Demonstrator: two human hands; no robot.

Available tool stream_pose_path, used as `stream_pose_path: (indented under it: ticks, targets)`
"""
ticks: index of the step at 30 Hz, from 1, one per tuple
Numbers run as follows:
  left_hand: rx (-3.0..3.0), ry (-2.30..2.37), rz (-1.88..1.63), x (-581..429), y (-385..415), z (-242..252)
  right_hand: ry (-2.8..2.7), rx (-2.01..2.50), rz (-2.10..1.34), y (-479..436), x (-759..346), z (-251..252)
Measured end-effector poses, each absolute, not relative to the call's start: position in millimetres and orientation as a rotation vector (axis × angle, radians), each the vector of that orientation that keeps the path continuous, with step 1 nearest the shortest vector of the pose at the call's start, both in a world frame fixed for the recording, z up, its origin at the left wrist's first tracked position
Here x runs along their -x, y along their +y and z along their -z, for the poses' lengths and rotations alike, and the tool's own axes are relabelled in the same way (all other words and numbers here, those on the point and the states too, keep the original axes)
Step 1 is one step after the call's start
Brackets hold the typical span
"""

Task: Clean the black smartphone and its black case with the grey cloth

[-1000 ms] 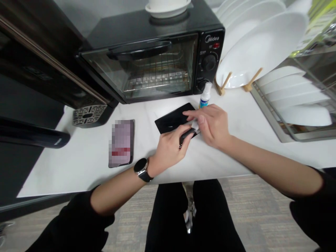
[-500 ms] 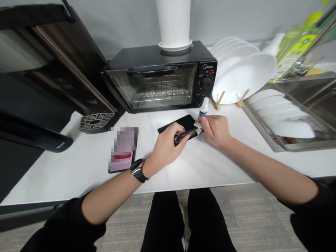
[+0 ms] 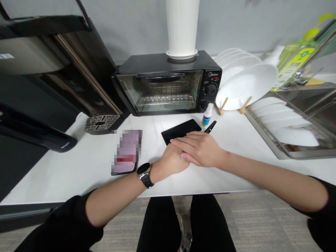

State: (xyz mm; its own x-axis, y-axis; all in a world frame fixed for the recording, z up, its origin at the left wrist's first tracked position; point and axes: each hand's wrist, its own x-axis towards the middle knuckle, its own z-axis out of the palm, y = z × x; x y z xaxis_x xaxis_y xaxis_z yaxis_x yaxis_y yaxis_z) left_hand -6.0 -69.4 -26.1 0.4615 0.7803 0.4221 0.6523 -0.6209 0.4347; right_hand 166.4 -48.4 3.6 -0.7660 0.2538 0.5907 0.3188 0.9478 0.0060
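The right hand now lies on top of the left hand, close to the front edge of the white surface. The fingers of the right hand lie long and flat and do not curl around anything I can see. The fingers of the left hand are mostly hidden under the right hand, so I cannot tell if they are open or closed. A tiny bit of white shows between the hands; it might be a wipe, but it is too small to tell. A moment ago the left hand held a small black pen, but now the pen lies on the surface, out of both hands. A flat black slab, maybe a phone or tablet, lies near the back edge, just touching the right hand. A small spray bottle stands just behind the pen. Behind them is a black Midea toaster oven. A blurred phone lies to the left, and white plates stand at the right.
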Motion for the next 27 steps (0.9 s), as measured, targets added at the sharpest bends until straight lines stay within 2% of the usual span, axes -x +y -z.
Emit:
stream_pose_path:
  ticks: [7, 12, 16, 22, 27]
  targets:
    - [-2.551, 1.401, -0.630, 6.0, -73.6, 9.3, -2.451, 0.561, 0.170, -7.5, -199.3, -3.9]
    - [-2.540, 1.445, -0.552, 4.6, -75.1, 7.7, -2.378, 0.660, 0.114, -15.9, -196.9, -3.0]
    - [-2.523, 1.486, -0.522, 3.6, -75.6, 11.6, -2.421, 0.478, 0.085, -30.4, -184.3, -1.8]
    - [-2.515, 1.457, -0.518, 4.6, -75.1, 6.4, -2.347, 0.711, 0.130, -15.6, -196.2, -6.5]
    - [-2.498, 1.508, -0.530, 4.4, -75.6, 9.0, -2.409, 0.549, 0.102, -30.6, -184.2, -5.0]
